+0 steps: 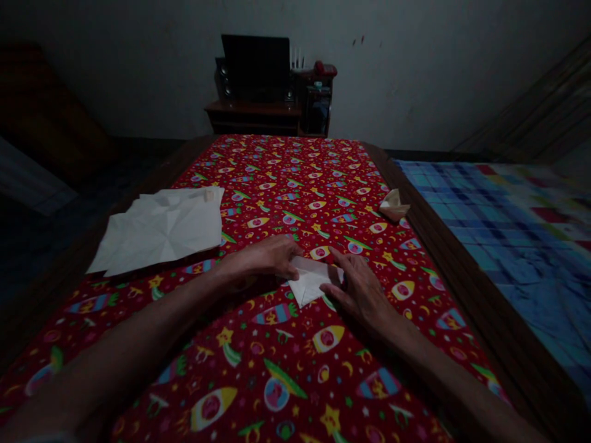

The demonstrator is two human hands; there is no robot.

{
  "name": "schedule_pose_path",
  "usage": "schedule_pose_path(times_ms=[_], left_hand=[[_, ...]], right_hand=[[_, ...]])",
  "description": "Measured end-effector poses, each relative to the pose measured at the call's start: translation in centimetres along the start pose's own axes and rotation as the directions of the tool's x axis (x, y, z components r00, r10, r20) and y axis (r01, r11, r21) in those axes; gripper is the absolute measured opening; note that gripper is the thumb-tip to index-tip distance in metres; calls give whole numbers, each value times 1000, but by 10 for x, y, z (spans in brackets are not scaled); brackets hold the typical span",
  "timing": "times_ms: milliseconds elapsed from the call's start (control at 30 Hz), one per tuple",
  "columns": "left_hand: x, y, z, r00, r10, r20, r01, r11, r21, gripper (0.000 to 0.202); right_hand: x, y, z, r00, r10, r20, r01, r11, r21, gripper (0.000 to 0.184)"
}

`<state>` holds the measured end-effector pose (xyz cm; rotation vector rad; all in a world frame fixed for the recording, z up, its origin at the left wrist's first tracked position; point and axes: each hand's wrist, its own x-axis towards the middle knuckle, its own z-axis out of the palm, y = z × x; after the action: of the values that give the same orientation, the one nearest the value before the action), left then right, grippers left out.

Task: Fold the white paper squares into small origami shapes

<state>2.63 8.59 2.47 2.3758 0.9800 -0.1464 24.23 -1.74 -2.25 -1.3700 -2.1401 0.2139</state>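
Note:
A small folded white paper (308,284) lies on the red rocket-print cloth (286,369) in front of me. My left hand (263,257) rests palm down on the paper's upper left edge, fingers curled and pressing it. My right hand (357,288) lies flat on its right edge, fingers stretched out over the fold. Both hands touch the paper and neither lifts it.
Creased white paper sheets (161,229) lie to the left on the cloth. A small folded paper shape (394,205) sits near the right edge. A blue checked mattress (508,234) lies to the right. A dark cabinet with a screen (268,92) stands at the far wall.

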Motion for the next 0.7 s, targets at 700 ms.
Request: schedule_pose_path(times_ms=[700], left_hand=[[-69,19,69,785,335,-521,-82,890,449,17]], right_hand=[[-17,2,-15,903,-391,181,422,885,-196,17]])
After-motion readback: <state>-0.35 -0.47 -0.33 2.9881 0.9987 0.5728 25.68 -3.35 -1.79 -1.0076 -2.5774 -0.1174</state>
